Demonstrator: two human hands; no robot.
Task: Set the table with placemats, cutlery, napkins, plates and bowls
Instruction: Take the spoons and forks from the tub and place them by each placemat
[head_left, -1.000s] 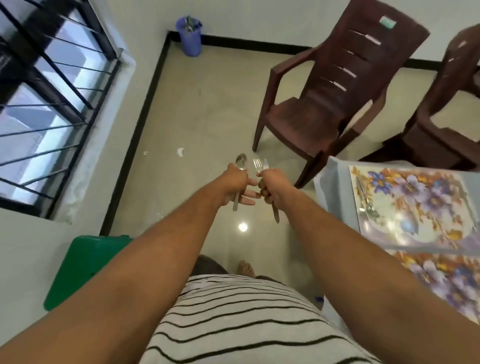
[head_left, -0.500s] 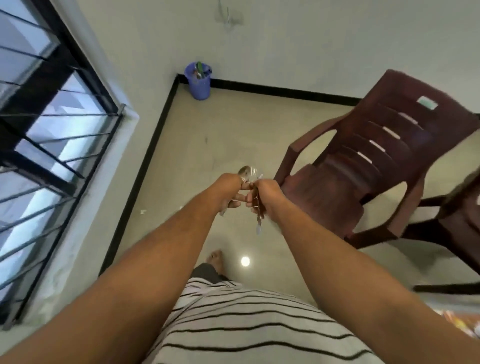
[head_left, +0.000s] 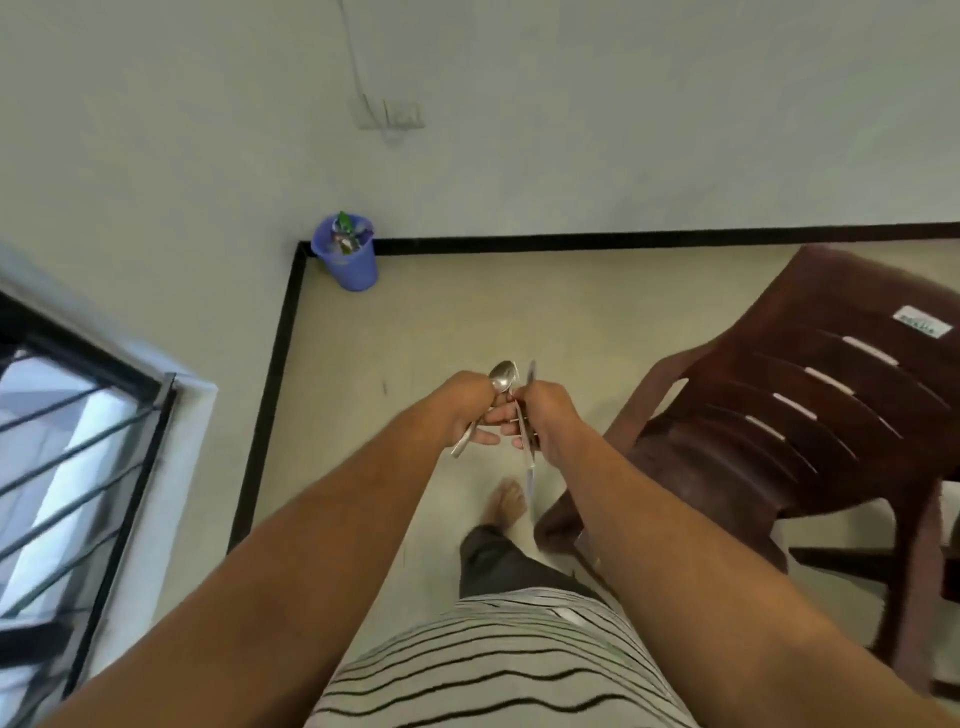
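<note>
While walking beside the brown chair, gripping spoon in left hand, knife in right hand, sorted for laying

The person wears a white shirt with thin, wavy black stripes running across it, and it fills the near bottom middle of the view. Both arms are bare all the way down to the left hand and the right hand, with no sleeves, watch or rings to see. Below the shirt there is a dark grey trouser leg, and a bare foot with no shoe or sock sticks out of it.
</note>
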